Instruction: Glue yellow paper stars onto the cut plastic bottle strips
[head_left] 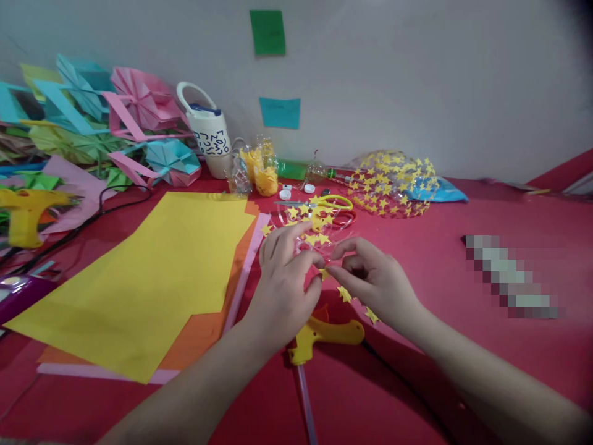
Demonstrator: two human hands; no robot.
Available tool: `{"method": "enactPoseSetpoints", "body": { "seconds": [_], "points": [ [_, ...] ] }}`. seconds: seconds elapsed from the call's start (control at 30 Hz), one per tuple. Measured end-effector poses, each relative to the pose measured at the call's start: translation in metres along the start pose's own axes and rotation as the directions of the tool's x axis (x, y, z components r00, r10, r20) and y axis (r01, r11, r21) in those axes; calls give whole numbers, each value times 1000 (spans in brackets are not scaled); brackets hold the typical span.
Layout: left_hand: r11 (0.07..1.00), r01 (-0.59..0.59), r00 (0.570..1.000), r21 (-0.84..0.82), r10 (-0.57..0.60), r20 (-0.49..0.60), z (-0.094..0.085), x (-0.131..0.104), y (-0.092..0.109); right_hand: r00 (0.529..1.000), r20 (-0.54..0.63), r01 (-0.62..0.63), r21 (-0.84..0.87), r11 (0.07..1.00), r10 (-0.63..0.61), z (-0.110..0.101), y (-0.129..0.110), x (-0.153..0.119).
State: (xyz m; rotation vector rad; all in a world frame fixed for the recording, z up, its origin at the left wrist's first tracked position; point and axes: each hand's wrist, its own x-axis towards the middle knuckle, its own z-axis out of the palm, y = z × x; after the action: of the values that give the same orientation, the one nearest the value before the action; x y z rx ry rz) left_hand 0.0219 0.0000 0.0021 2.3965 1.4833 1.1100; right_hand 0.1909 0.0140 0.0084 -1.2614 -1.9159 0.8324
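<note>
My left hand (282, 293) and my right hand (377, 278) meet over the middle of the red table, fingertips pinched together. Between them is a small yellow paper star (324, 273), partly covered by the fingers. More yellow stars (344, 294) trail down beneath my right hand. Just beyond my left fingers lies a bunch of clear strips with yellow stars (319, 216). Below my hands rests a yellow hot glue gun (331, 332), a clear glue stick (306, 395) poking from its back end.
Yellow paper sheets (185, 259) cover orange and pink ones at left. Scissors (333, 203), white caps (309, 188), a bottle (294, 169) and a star-covered clear bundle (393, 182) lie behind. A white tumbler (213, 142), paper lanterns (143, 102) and another glue gun (25, 213) stand left.
</note>
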Motion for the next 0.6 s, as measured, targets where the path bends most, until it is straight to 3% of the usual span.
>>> {"method": "enactPoseSetpoints", "body": {
  "seconds": [0.4,0.6],
  "points": [
    [1000,7,1000,-8,-7,-6,0,-1,1,997,-22,73,-55,996,-74,2,1,-1],
    [993,-44,998,108,49,-43,-4,1,-2,994,-97,43,-23,999,-45,-10,-3,-1]
  ]
}}
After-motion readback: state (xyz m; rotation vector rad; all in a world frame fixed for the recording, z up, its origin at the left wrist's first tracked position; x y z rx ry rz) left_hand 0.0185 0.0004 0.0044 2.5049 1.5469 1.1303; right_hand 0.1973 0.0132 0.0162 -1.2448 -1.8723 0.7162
